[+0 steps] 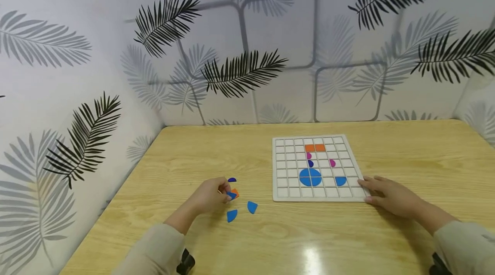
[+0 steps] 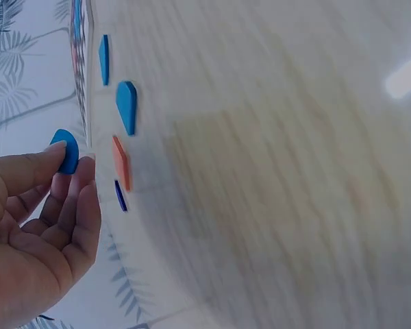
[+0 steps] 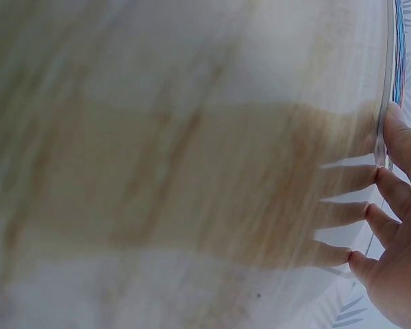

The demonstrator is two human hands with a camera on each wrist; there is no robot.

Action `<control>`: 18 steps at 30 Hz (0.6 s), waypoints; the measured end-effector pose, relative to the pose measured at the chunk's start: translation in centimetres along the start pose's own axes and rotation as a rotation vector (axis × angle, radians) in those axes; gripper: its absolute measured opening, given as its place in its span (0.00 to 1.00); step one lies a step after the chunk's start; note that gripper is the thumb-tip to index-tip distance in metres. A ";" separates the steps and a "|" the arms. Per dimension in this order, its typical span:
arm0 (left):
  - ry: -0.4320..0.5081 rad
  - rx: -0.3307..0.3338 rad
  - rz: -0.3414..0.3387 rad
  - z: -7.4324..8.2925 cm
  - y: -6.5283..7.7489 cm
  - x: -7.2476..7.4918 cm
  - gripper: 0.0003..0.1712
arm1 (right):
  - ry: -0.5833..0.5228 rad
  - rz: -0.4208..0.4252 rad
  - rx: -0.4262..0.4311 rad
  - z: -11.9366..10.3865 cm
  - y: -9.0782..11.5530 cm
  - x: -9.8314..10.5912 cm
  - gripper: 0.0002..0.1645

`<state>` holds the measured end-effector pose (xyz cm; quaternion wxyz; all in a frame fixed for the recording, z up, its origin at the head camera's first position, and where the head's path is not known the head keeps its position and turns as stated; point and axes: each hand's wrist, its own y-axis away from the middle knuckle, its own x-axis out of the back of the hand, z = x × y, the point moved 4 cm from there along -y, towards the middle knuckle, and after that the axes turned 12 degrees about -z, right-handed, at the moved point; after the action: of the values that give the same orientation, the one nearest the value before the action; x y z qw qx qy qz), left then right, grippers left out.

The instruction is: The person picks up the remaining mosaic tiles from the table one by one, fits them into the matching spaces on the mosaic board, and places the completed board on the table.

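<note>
left grip point(image 1: 210, 196) pinches a blue piece point(image 2: 70, 156); right grip point(image 1: 392, 195) touches gridded board point(image 1: 291, 183).

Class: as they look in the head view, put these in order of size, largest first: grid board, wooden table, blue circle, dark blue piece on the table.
1. Wooden table
2. Grid board
3. Blue circle
4. Dark blue piece

a yellowish wood-grain table point(image 1: 201, 150) with rounded far corners stands before a white wall point(image 1: 288, 94) printed with black fronds point(image 1: 243, 76), grey fronds point(image 1: 42, 43) and rounded grey outlines point(image 1: 315, 25); a bright glare point(image 1: 312, 262) lies on the table.
</note>
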<state>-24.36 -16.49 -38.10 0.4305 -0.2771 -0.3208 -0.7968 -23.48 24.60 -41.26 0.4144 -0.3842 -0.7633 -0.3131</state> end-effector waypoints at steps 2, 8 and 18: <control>0.045 -0.024 -0.002 0.4 -0.3 -0.2 0.04 | 0.004 0.000 0.000 -0.1 -0.1 -0.1 0.33; 0.074 -0.090 0.010 2.1 -1.2 -0.5 0.05 | 0.017 -0.005 -0.004 -0.3 -0.1 0.0 0.33; 0.135 -0.176 -0.027 4.9 -2.9 -1.4 0.05 | 0.012 -0.012 -0.016 -0.3 0.0 0.1 0.33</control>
<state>-25.39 -10.88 -36.73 0.4142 -0.2552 -0.2235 -0.8446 -23.36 24.44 -41.06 0.4141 -0.3811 -0.7605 -0.3239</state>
